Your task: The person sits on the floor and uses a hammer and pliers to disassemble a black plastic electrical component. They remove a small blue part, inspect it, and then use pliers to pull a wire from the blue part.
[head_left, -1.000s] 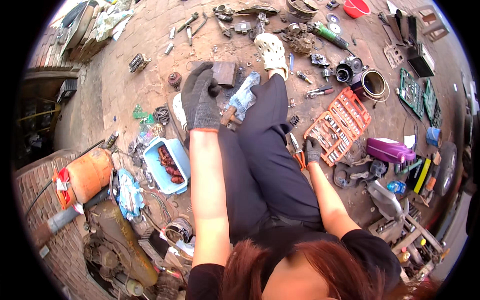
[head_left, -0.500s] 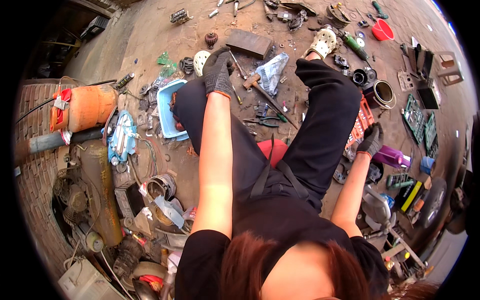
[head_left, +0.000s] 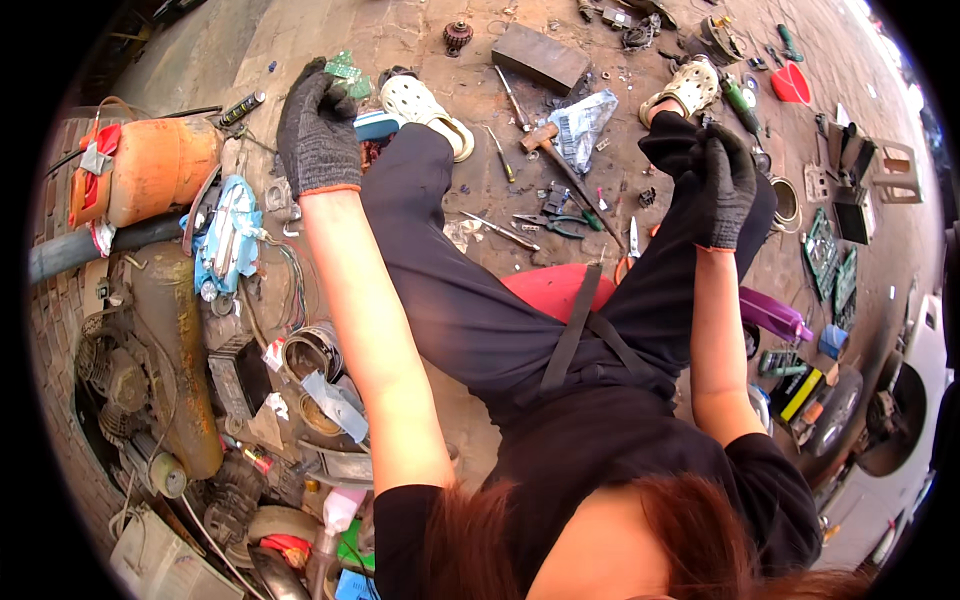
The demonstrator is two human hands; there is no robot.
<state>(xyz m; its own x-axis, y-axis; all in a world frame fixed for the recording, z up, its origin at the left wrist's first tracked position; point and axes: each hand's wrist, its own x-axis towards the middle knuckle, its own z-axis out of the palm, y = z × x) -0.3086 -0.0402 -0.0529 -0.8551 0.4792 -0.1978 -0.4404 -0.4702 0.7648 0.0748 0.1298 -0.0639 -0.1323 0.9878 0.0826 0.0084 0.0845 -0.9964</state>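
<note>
My left hand (head_left: 320,135), in a dark knit glove, hovers beside my left knee with its fingers loosely bent and apart. Nothing shows in it. Below it is a light blue basin (head_left: 378,125), mostly hidden by my hand and leg. My gloved right hand (head_left: 724,190) is raised over my right thigh with fingers curled inward; whatever they may hold is hidden. Between my legs lie a wooden-handled hammer (head_left: 570,178), scissors with orange handles (head_left: 629,252), green-handled pliers (head_left: 552,226) and a screwdriver (head_left: 502,158). A crumpled pale blue cloth (head_left: 583,128) touches the hammer.
A metal block (head_left: 540,58) lies ahead, near green circuit boards (head_left: 348,72). An orange gas cylinder (head_left: 165,170) and a rusty cylinder (head_left: 178,360) lie at left. To the right are a red bucket (head_left: 790,84), a purple bottle (head_left: 775,315) and green tool cases (head_left: 822,250).
My left hand has moved left, from over my knee to beside it. My right hand has risen away from the orange tool case to over my thigh. The view has shifted.
</note>
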